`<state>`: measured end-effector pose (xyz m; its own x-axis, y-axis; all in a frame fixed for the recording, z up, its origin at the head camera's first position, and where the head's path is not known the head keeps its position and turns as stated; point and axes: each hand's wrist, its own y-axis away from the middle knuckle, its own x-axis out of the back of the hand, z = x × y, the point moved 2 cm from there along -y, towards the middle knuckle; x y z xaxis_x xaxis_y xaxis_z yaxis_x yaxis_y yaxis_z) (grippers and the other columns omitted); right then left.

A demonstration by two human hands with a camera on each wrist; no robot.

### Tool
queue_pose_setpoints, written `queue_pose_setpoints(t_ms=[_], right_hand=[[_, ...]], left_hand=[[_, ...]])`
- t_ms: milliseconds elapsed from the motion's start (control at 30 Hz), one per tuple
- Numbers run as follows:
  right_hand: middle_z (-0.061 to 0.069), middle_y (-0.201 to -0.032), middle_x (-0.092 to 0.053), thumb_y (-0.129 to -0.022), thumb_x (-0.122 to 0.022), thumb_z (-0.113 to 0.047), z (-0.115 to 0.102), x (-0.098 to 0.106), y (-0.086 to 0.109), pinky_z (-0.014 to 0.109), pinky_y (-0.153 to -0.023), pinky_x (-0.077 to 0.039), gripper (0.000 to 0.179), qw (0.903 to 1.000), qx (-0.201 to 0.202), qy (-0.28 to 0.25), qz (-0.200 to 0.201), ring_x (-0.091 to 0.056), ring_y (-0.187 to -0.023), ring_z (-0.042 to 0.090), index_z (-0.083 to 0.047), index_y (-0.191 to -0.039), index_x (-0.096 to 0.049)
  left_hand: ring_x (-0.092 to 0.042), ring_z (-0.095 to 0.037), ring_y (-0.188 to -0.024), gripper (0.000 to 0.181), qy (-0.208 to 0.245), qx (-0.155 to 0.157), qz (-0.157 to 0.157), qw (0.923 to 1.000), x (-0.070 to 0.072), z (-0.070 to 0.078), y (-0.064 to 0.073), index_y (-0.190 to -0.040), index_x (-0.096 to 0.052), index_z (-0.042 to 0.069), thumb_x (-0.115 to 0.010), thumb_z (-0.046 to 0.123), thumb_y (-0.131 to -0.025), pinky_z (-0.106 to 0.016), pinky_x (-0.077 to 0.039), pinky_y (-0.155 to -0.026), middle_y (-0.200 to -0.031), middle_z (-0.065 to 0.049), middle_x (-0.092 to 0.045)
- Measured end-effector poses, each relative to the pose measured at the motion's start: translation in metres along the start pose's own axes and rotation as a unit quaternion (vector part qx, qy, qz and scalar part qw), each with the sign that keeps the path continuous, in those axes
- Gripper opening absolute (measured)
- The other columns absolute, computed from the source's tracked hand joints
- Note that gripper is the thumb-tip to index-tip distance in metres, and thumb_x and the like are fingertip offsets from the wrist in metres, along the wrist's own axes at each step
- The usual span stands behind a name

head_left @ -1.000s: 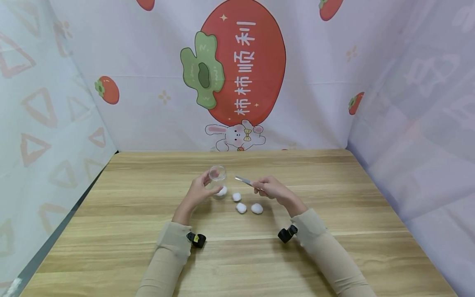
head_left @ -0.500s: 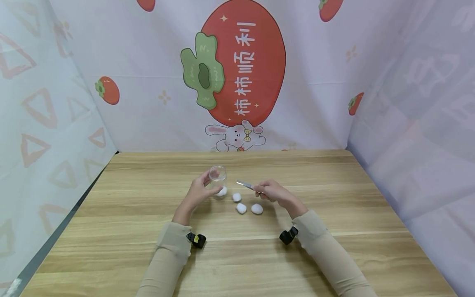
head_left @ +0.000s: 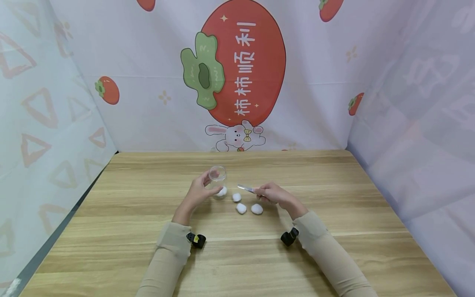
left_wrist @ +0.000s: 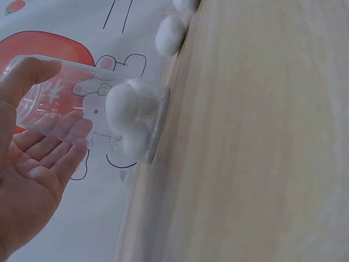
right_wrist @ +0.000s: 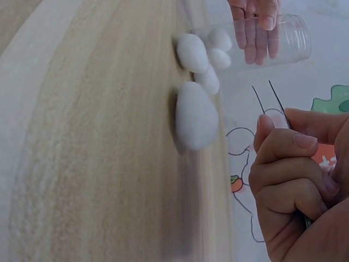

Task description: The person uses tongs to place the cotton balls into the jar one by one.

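My left hand point(head_left: 199, 191) grips a clear lidless jar point(head_left: 218, 178) that stands on the table, thumb on one side and fingers on the other. Several white cotton balls point(left_wrist: 122, 107) lie at the jar's bottom. Between finger and thumb, my right hand point(head_left: 273, 194) pinches metal tweezers point(head_left: 245, 188). Their two tips are apart with nothing between them, pointing left toward the jar. Loose on the table between the hands are three cotton balls: one point(head_left: 236, 197) near the jar, one point(head_left: 241, 208) just in front of it, and a larger one point(head_left: 257, 208) below the right hand.
The wooden table point(head_left: 237, 264) runs back to a printed cloth backdrop point(head_left: 148, 115). Cloth walls point(head_left: 415, 123) hang at both sides. A small black camera sits on the left wrist point(head_left: 196, 239) and another on the right wrist point(head_left: 289, 236).
My right hand has shifted slightly down and to the right with the tweezers, whose tips have lowered a little. The left hand, the jar and the loose cotton balls have stayed in place.
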<state>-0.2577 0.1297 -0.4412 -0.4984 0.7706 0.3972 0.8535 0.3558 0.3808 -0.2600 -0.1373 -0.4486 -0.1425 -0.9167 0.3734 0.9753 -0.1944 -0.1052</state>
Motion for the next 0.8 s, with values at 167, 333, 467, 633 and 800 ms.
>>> queue_pose_setpoints(t_ms=[167, 333, 467, 633, 800], right_hand=[[-0.004, -0.057, -0.043, -0.099, -0.051, -0.025, 0.003, -0.001, 0.000, 0.016, -0.043, -0.022, 0.033, 1.0000, 0.004, 0.006, -0.001, -0.029, -0.047, 0.004, 0.002, -0.084, -0.064], [-0.004, -0.054, -0.041, -0.099, -0.051, -0.026, 0.006, 0.000, 0.001, 0.017, -0.042, -0.021, 0.033, 0.9999, -0.003, 0.003, -0.010, -0.027, -0.045, 0.005, -0.001, -0.081, -0.064], [-0.005, -0.053, -0.040, -0.099, -0.051, -0.027, 0.010, 0.002, 0.000, 0.017, -0.042, -0.021, 0.033, 0.9998, -0.005, 0.007, -0.020, -0.026, -0.045, 0.005, -0.004, -0.079, -0.062], [-0.005, -0.052, -0.039, -0.098, -0.051, -0.028, 0.017, 0.005, -0.005, 0.017, -0.042, -0.022, 0.032, 0.9991, -0.001, 0.027, -0.032, -0.026, -0.045, 0.006, -0.008, -0.075, -0.061], [-0.006, -0.050, -0.038, -0.098, -0.051, -0.029, 0.020, 0.007, -0.006, 0.017, -0.041, -0.021, 0.034, 0.9981, 0.006, 0.041, -0.044, -0.025, -0.043, 0.006, -0.008, -0.072, -0.059]], left_hand=[[-0.049, -0.033, -0.136, 0.060, 0.000, 0.001, 0.001, 1.0000, 0.000, -0.001, 0.000, -0.135, -0.050, 0.002, -0.075, 0.011, -0.082, -0.040, -0.038, -0.120, -0.138, -0.021, -0.056], [-0.049, -0.034, -0.135, 0.060, 0.001, 0.001, 0.003, 1.0000, -0.001, 0.000, 0.000, -0.135, -0.050, 0.002, -0.075, 0.011, -0.082, -0.042, -0.039, -0.119, -0.138, -0.022, -0.056], [-0.049, -0.034, -0.135, 0.059, 0.006, 0.005, 0.002, 1.0000, 0.000, 0.000, 0.001, -0.135, -0.050, 0.002, -0.075, 0.011, -0.082, -0.041, -0.038, -0.120, -0.138, -0.022, -0.056], [-0.048, -0.033, -0.136, 0.059, 0.013, 0.010, 0.002, 0.9999, 0.000, 0.000, 0.000, -0.134, -0.050, 0.002, -0.075, 0.011, -0.081, -0.041, -0.037, -0.120, -0.139, -0.021, -0.056], [-0.049, -0.033, -0.136, 0.060, 0.010, 0.006, 0.001, 0.9999, 0.000, 0.001, 0.000, -0.135, -0.050, 0.002, -0.075, 0.010, -0.081, -0.041, -0.038, -0.120, -0.138, -0.021, -0.056]])
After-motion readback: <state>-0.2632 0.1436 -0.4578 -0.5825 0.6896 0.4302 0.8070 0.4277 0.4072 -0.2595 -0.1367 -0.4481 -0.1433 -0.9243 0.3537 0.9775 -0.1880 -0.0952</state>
